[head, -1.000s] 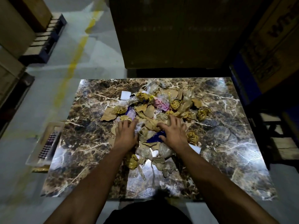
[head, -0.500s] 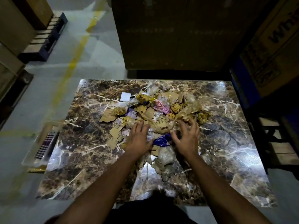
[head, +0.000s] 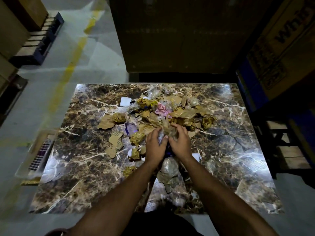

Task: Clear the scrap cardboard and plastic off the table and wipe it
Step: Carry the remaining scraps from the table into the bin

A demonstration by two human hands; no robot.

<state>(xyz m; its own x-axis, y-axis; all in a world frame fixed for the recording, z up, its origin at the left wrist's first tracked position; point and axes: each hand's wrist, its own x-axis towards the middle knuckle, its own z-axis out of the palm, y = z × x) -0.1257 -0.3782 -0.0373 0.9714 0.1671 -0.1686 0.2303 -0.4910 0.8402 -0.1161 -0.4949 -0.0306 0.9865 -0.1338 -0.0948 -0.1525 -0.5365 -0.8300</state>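
A heap of scrap (head: pixel 172 114) lies in the middle of the brown marble table (head: pixel 81 174): torn cardboard pieces (head: pixel 106 124), crumpled brown paper balls, clear plastic wrap and a pink wad (head: pixel 161 108). My left hand (head: pixel 154 148) and my right hand (head: pixel 180 143) meet at the near side of the heap, fingers curled around a bunch of clear plastic and brown scrap (head: pixel 164 129) between them. A blue scrap is mostly hidden under my hands. More crumpled plastic (head: pixel 169 169) lies between my forearms.
A clear plastic tray (head: pixel 36 155) sits at the table's left edge. Large cardboard boxes (head: pixel 179 34) stand behind the table and one at the right (head: pixel 281 45). Wooden pallets (head: pixel 36 40) lie on the floor at far left; a wooden stool (head: pixel 286 142) stands at the right.
Both hands have drawn together from apart on the heap and now bunch plastic and paper between them. The scrap under them has been gathered towards the centre.
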